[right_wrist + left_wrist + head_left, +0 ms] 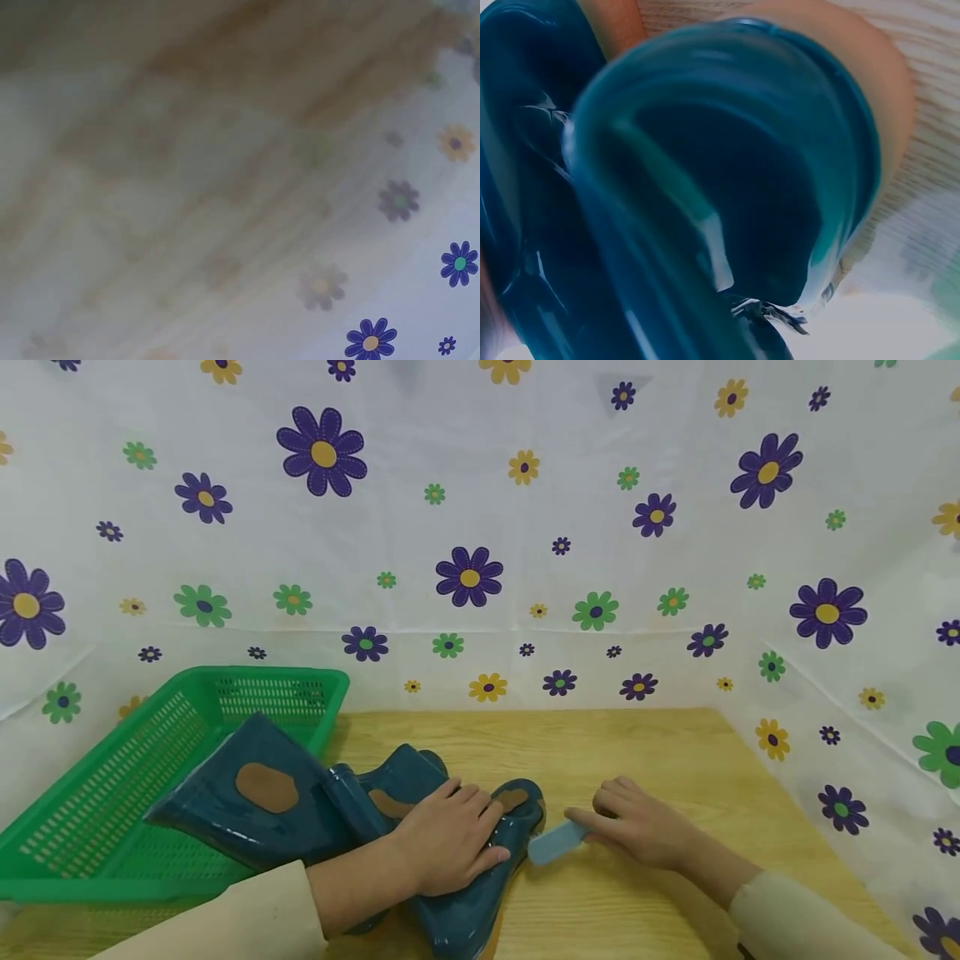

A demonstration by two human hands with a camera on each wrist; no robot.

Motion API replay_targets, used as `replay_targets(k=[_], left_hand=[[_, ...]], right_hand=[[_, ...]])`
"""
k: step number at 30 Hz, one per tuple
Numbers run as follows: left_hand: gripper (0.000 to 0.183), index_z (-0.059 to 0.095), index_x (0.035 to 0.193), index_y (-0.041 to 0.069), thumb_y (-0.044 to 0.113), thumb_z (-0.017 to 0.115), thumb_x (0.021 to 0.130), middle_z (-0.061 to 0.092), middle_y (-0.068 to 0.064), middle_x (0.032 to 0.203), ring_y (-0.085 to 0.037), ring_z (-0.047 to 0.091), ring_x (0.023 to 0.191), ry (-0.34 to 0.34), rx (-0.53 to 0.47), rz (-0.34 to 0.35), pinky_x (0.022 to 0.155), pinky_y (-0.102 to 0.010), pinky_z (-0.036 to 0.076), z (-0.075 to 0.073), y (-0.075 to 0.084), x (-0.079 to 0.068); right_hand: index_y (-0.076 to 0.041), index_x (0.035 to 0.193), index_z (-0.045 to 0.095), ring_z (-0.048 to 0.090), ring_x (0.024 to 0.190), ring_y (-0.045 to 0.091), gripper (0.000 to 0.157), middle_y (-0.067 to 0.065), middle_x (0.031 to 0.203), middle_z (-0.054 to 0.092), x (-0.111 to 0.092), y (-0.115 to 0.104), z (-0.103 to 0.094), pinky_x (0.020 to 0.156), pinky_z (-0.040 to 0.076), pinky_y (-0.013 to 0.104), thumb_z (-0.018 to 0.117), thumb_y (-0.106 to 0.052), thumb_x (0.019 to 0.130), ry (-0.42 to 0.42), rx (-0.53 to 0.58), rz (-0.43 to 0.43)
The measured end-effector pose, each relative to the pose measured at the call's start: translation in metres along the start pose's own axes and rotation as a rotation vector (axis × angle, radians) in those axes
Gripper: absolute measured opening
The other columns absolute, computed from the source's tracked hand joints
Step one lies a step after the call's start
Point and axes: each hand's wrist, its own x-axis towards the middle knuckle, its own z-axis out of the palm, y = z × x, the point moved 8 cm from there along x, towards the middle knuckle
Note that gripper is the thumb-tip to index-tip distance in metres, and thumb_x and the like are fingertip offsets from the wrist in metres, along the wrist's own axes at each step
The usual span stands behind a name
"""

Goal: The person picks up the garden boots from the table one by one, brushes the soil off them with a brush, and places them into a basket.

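Note:
Glossy dark teal rubber boots with brown patches lie on the table; one boot's shaft (247, 827) leans over the green basket's edge. My left hand (446, 843) grips the nearer boot's foot (468, 910), fingers across its upper and thumb toward its tan-edged sole. In the left wrist view, the teal boot (727, 195) fills much of the picture, blurred up close. To the right of that boot, my right hand (637, 822) pinches a flat light blue piece (557, 843), its exact kind unclear. Its free end is close to the sole's edge; contact cannot be told.
A green slotted plastic basket (172, 889) stands on the left. Under everything is a light wood-grain table (637, 910). White sheeting with printed flowers (517, 535) rises behind and along the right side. The right wrist view shows only a blurred tabletop and this flowered sheeting (420, 300).

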Motion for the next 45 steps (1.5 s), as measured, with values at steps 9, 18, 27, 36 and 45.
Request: replay_targets(k=[9,18,27,36,45], left_hand=[[0.057,0.052,0.141,0.015,0.055,0.033,0.105,0.059,-0.005,0.134,-0.021,0.053,0.128,0.023,0.016,0.007,0.112,-0.040,0.039,-0.002,0.001,0.000],[0.058,0.050,0.142,0.014,0.055,0.033,0.105,0.057,-0.005,0.136,-0.021,0.052,0.130,-0.004,-0.010,0.006,0.113,-0.041,0.038,0.000,0.000,0.001],[0.057,0.050,0.142,0.014,0.055,0.032,0.105,0.058,-0.005,0.135,-0.021,0.052,0.130,-0.011,-0.001,0.009,0.112,-0.042,0.038,0.000,0.001,0.002],[0.057,0.051,0.140,0.013,0.054,0.031,0.106,0.058,-0.005,0.134,-0.021,0.052,0.129,-0.013,-0.026,0.013,0.112,-0.043,0.038,0.001,0.001,0.001],[0.057,0.051,0.141,0.013,0.054,0.031,0.106,0.058,-0.005,0.135,-0.021,0.052,0.129,-0.012,-0.022,0.011,0.112,-0.042,0.038,0.002,0.001,0.001]], right_hand=[[-0.018,0.130,0.065,0.038,0.071,0.012,0.036,-0.002,0.081,0.047,0.005,0.013,-0.005,0.066,0.036,0.027,0.041,-0.031,0.107,0.036,-0.157,-0.050],[-0.017,0.131,0.065,0.035,0.070,0.012,0.037,-0.002,0.079,0.046,-0.003,0.019,-0.007,0.065,0.035,0.027,0.040,-0.031,0.108,0.036,-0.161,-0.062],[-0.018,0.132,0.064,0.040,0.073,0.013,0.034,-0.003,0.083,0.049,0.005,0.005,-0.011,0.069,0.039,0.027,0.043,-0.028,0.107,0.062,-0.089,-0.120],[-0.020,0.132,0.065,0.041,0.071,0.013,0.037,-0.001,0.080,0.048,0.010,0.016,-0.003,0.067,0.039,0.027,0.039,-0.030,0.108,0.034,-0.164,-0.062],[-0.017,0.131,0.066,0.040,0.071,0.013,0.037,-0.001,0.080,0.049,0.007,0.022,-0.004,0.067,0.040,0.028,0.040,-0.030,0.107,0.048,-0.154,-0.088]])
